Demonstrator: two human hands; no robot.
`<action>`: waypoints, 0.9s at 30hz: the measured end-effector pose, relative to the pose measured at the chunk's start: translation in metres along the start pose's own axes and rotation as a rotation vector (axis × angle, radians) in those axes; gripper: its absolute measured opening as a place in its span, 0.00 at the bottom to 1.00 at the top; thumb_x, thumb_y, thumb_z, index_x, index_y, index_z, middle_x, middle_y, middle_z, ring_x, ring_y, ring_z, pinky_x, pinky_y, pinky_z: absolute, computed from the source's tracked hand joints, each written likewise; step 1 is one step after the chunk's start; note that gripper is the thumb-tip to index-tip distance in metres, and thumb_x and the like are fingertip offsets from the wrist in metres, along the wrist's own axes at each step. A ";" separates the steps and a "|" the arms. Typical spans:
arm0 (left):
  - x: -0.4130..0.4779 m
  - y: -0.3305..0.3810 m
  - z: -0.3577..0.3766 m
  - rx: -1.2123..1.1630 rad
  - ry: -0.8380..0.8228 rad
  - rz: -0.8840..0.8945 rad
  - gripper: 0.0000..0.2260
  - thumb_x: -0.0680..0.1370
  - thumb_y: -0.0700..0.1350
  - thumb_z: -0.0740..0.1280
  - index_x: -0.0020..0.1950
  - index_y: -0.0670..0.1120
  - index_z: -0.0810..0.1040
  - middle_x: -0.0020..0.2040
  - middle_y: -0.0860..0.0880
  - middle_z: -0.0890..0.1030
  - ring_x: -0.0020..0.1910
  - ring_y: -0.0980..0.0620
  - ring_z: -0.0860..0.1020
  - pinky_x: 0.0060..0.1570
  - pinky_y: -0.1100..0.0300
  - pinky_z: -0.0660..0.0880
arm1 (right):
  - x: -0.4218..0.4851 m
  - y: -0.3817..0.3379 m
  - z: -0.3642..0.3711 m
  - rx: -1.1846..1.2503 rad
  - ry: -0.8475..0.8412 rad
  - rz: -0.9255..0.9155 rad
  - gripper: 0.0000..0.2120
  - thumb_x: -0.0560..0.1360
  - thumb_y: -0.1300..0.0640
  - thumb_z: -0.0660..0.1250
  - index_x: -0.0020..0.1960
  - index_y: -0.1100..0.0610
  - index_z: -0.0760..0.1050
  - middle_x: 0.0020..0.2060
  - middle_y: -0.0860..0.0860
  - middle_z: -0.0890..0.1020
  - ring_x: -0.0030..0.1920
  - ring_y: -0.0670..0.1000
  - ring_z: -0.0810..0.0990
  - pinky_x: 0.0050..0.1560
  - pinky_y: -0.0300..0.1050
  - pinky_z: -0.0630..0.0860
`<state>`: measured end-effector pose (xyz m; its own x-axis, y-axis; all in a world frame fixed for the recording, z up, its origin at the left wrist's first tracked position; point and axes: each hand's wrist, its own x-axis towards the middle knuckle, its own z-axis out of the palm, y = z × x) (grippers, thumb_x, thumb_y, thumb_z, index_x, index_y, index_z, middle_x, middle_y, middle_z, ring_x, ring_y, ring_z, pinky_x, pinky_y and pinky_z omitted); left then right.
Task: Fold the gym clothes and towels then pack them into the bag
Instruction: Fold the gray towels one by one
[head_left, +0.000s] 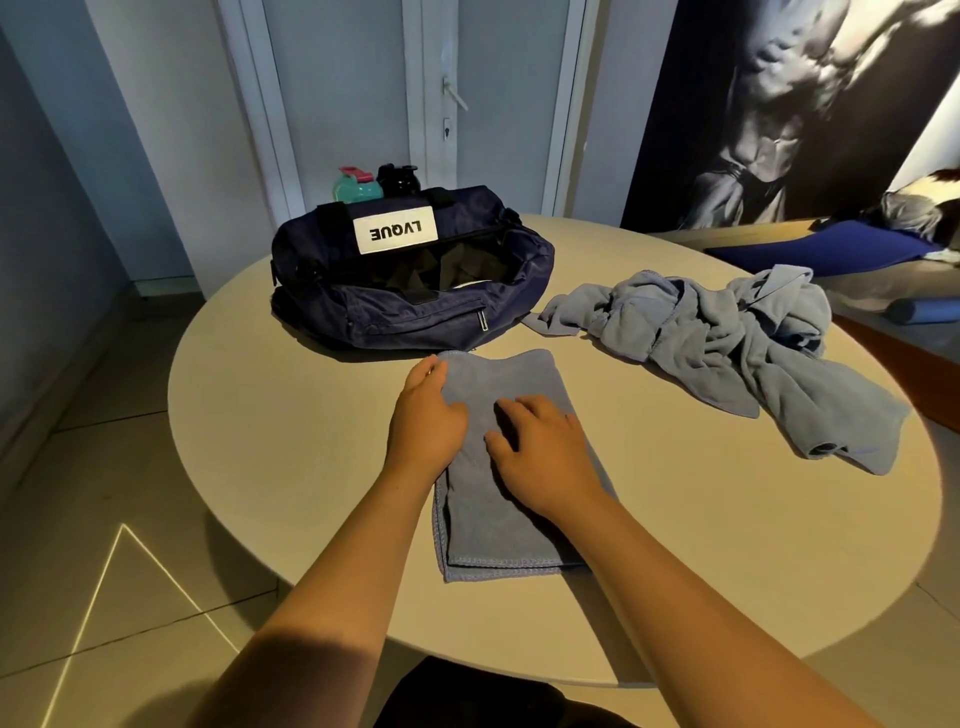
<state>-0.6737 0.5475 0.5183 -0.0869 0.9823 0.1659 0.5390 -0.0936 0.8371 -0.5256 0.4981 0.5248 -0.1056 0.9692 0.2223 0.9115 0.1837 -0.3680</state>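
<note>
Head view, status check. One towel (483, 530) lies folded to a narrow strip on the table (291, 467), directly in front of the person and just short of the bag (415, 312). L hand (426, 421) rests flat on the strip's left edge near the far corner, fingers straight and together. R hand (540, 457) presses mid-strip, fingers slightly apart and a little bent, tips on the cloth. Neither hand pinches or lifts anything.

Bag sits at the far-left of the table, zip open, mouth facing up. Dark contents and a pale edge show inside; cannot tell what they are.

Pile (727, 343) of blue-grey fabric lies crumpled at the right of the table, well apart from the strip, unfolded. No. of items in it cannot be told.

Assessment: early-to-mid stage. Strip appears to need approx. one more fold crosswise before it fits the bag, then packing. Pile wholly outstanding: separate, fold, pack. Two bottles (374, 184) behind the bag, not part of the task.
</note>
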 end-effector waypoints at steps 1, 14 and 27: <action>-0.001 0.000 -0.001 -0.022 0.012 0.003 0.27 0.81 0.36 0.61 0.80 0.47 0.63 0.80 0.53 0.60 0.75 0.50 0.66 0.63 0.62 0.66 | -0.002 0.000 0.003 -0.052 -0.083 0.006 0.25 0.84 0.44 0.52 0.79 0.51 0.59 0.78 0.54 0.61 0.79 0.56 0.55 0.77 0.60 0.50; -0.003 -0.004 0.007 0.177 -0.124 0.074 0.22 0.82 0.45 0.62 0.77 0.50 0.68 0.81 0.47 0.59 0.81 0.52 0.51 0.79 0.51 0.54 | -0.017 -0.003 0.008 -0.007 0.265 -0.059 0.21 0.81 0.48 0.57 0.71 0.55 0.71 0.61 0.58 0.72 0.63 0.60 0.69 0.64 0.56 0.68; -0.076 -0.002 -0.017 0.304 -0.181 0.233 0.17 0.85 0.51 0.59 0.74 0.56 0.72 0.78 0.55 0.66 0.76 0.53 0.61 0.73 0.56 0.62 | -0.039 0.011 -0.019 -0.003 -0.042 -0.073 0.15 0.82 0.54 0.59 0.64 0.60 0.75 0.61 0.60 0.78 0.61 0.63 0.75 0.57 0.57 0.72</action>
<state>-0.6821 0.4702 0.5125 0.2006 0.9556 0.2159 0.7520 -0.2914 0.5913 -0.5038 0.4593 0.5293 -0.1886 0.9593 0.2103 0.9019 0.2539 -0.3495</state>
